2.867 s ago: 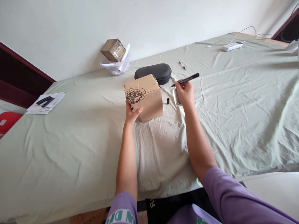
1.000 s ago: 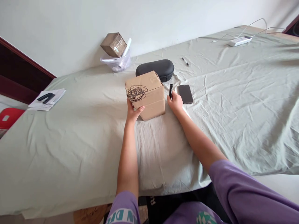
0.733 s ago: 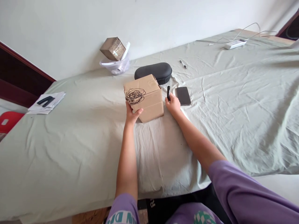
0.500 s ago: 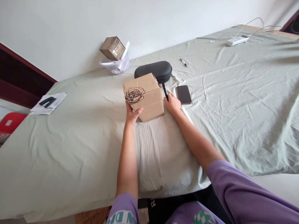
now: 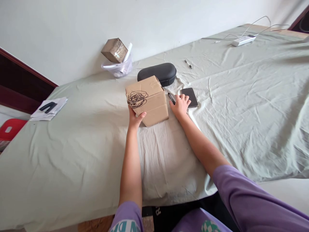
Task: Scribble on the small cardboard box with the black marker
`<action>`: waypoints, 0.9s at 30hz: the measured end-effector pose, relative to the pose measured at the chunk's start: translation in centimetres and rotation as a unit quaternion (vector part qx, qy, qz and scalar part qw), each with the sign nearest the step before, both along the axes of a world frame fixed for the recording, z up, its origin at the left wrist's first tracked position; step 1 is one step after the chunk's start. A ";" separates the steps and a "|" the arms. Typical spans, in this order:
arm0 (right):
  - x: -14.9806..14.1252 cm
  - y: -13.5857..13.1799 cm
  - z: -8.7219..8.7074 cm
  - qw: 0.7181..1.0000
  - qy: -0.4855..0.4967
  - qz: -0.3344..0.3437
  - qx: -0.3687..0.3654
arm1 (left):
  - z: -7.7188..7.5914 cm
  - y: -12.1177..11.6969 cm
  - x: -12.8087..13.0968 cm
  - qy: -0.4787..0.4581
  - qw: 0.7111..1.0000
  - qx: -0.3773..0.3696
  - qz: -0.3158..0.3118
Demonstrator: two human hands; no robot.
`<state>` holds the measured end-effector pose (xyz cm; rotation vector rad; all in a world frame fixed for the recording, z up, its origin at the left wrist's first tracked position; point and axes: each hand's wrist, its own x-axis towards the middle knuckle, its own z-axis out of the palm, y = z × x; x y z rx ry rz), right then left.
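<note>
Nearest: purple sleeves (image 5: 241,196) at the near edge, both forearms out across the pale cloth-covered tabletop (image 5: 84,154). Next, left hand (image 5: 135,118), closed on the near left part of a cardboard box (image 5: 155,108); thumb against the near face, remaining fingers mostly hidden by the box. Box near the middle of the tabletop, black scribbled loops (image 5: 137,99) on its left part (dense, many overlapping turns).

To the right, apart from the box: right hand (image 5: 180,104), back uppermost, fingers spread wide. Black marker (image 5: 171,98) between box and right hand, slanted, near end close by the thumb (contact there not readable). Just right of the hand, a dark flat slab (image 5: 191,96), left part overlapped by the fingers; touching or hovering, cannot tell.

Far left of the hands, well apart: white papers (image 5: 40,115) with a black stapler-like object (image 5: 48,107) on top. Beyond the box, partly behind it, an elongated black case (image 5: 156,71). Farther right, a small pen (image 5: 188,64). Far left, by the white wall (image 5: 72,32), a translucent tub (image 5: 117,70) bearing a brown box (image 5: 114,50), tilted. Far right, a white power strip (image 5: 243,40) with pale cables (image 5: 267,17).
</note>
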<state>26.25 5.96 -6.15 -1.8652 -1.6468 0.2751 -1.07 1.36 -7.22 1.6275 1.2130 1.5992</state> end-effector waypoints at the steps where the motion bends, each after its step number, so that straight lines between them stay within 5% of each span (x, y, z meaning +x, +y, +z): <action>1: 0.2 0.0 0.1 1.000 0.001 -0.021 0.010 | 0.0 0.0 0.0 0.000 1.000 0.001 0.001; 5: 2.4 0.5 0.7 0.991 -0.007 -0.122 -0.046 | 0.2 -0.1 0.1 -0.004 1.000 0.009 -0.003; 9: 4.5 1.5 1.1 0.978 -0.037 -0.154 -0.137 | 0.4 -0.3 0.2 -0.018 1.000 0.007 -0.013; 27: 5.1 1.6 1.3 0.985 0.032 -0.138 -0.094 | 0.4 -0.3 0.1 -0.001 1.000 0.001 -0.006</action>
